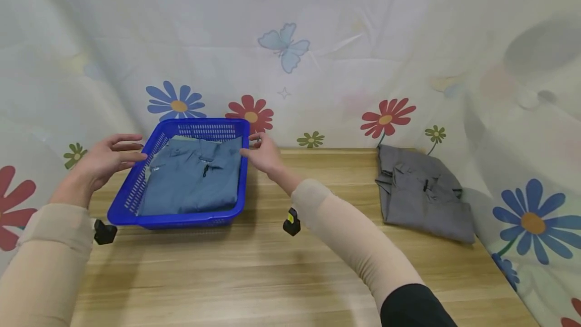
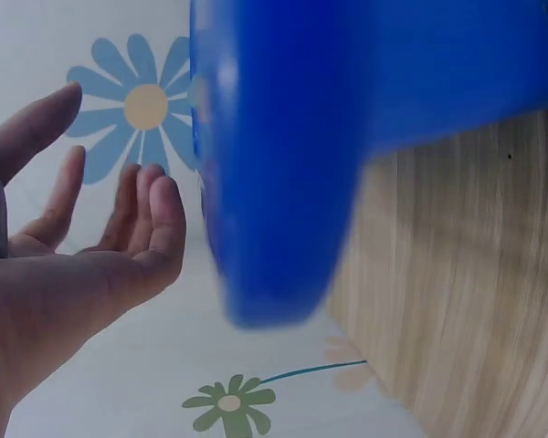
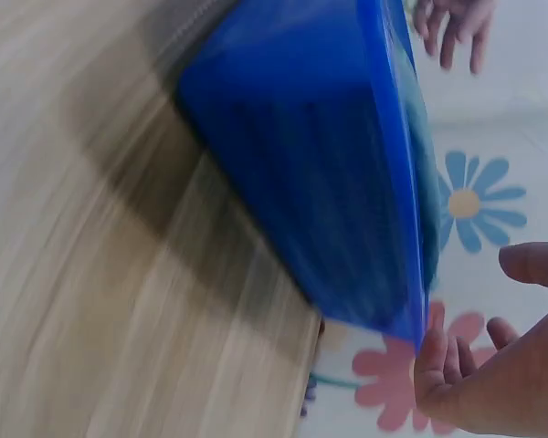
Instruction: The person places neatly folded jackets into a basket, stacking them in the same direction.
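Hovering beside the near-left side of a blue plastic basket, the left hand has its fingers spread and relaxed, gripping nothing; from where I stand its fingertips come close to the rim, and the left wrist view shows a gap there. Taking hold from this side would go best, I'd say, with the fingers hooked under the rolled lip, since smooth plastic offers little to flat fingertips.

Between the two hands, the basket appears to sit on the table, its walls slotted, its corners rounded and its outline a long, flared rectangle. Lying inside it is a folded blue shirt, soft and matte, with a small dark tag and a few creases near the top. Keeping the rim level should spare those folds.

Just at the far-right corner, the right hand is loosely bent and unclosed, its fingertips at the rim; whether they really touch, I can't tell. Matching the left hand's height and pulling evenly would help avoid a tilt.

Well off to the right of the right hand, a folded gray shirt lies on smooth, wood-grained boards, its layers slightly fanned and its lower edge slanting.
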Demonstrator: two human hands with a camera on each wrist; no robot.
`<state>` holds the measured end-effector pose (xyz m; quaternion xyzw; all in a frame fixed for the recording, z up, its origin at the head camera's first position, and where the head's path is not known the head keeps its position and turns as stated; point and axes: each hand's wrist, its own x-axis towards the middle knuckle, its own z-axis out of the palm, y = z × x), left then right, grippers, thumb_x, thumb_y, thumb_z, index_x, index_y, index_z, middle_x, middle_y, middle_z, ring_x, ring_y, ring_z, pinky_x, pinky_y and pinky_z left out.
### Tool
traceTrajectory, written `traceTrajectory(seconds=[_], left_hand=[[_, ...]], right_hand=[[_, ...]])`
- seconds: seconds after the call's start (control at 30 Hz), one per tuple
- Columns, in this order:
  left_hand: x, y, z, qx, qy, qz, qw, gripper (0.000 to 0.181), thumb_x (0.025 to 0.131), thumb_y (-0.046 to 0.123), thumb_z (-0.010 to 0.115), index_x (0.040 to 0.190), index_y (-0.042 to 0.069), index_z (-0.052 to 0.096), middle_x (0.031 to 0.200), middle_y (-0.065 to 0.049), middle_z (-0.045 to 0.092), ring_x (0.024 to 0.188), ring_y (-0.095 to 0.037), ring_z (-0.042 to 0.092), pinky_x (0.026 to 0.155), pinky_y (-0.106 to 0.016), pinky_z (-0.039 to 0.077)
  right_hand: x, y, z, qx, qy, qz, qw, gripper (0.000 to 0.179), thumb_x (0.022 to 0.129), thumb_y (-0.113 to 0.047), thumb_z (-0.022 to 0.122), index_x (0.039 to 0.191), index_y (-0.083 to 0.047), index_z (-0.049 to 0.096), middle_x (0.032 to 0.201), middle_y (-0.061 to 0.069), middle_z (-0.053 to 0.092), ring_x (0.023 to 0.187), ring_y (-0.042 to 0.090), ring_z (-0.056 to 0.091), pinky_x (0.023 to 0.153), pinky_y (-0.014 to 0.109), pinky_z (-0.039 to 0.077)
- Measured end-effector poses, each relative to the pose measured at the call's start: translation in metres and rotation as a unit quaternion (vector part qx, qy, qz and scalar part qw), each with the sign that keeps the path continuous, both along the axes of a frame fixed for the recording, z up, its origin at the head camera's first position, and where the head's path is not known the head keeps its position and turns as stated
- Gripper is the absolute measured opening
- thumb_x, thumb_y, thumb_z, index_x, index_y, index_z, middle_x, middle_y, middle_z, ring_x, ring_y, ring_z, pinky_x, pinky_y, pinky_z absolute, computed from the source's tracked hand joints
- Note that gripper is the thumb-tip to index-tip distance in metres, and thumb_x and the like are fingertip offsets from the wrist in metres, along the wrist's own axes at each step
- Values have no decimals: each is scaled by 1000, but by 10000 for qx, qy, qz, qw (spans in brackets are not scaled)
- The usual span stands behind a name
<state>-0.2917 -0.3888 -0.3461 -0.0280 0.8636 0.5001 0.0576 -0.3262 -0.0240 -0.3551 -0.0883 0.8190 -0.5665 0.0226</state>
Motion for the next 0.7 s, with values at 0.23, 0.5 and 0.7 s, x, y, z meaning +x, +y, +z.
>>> traceTrajectory(seconds=[0.23, 0.5, 0.7], left_hand=[[3, 3, 2, -27, 8, 134, 9999, 95, 82, 50, 70, 152, 9, 22, 147, -20, 33, 99, -3, 54, 95, -36, 46], [3, 22, 3, 83, 149, -168, 9997, 77, 87, 35, 72, 145, 7, 32, 148, -20, 30, 97, -1, 56, 88, -29, 50], [6, 43, 7, -174, 320, -487, 9982, 71, 87, 36, 71, 142, 7, 37, 142, -20, 40, 103, -8, 55, 87, -34, 50]], right_hand=[[-10, 30, -7, -25, -180, -13, 9998, 37, 87, -15, 70, 119, -4, 55, 116, 16, 57, 100, 24, 54, 79, 35, 48], [-8, 55, -17, 101, -380, 294, 9988, 34, 90, -11, 66, 120, -4, 55, 112, 14, 56, 99, 25, 55, 78, 35, 48], [-6, 72, -27, 162, -297, 403, 9986, 32, 90, -9, 65, 120, -2, 55, 110, 15, 56, 99, 24, 54, 78, 34, 48]])
